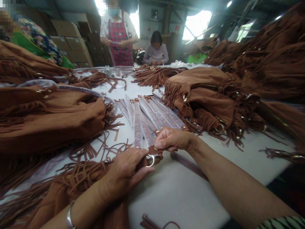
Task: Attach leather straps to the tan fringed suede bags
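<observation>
My left hand (127,173) is closed around the top of a brown fringed suede bag (78,187) lying at the table's near edge, beside its silver metal ring (150,160). My right hand (173,139) pinches the end of a brown strap (156,149) at that ring. The strap end touches the ring; whether it is threaded through, I cannot tell. A silver bracelet sits on my left wrist.
Several plastic-wrapped straps (147,114) fan out on the white table (186,190). Heaps of brown fringed bags lie left (47,121) and right (214,98). Other people stand and sit at the far end (156,47). Cardboard boxes (69,41) are stacked behind.
</observation>
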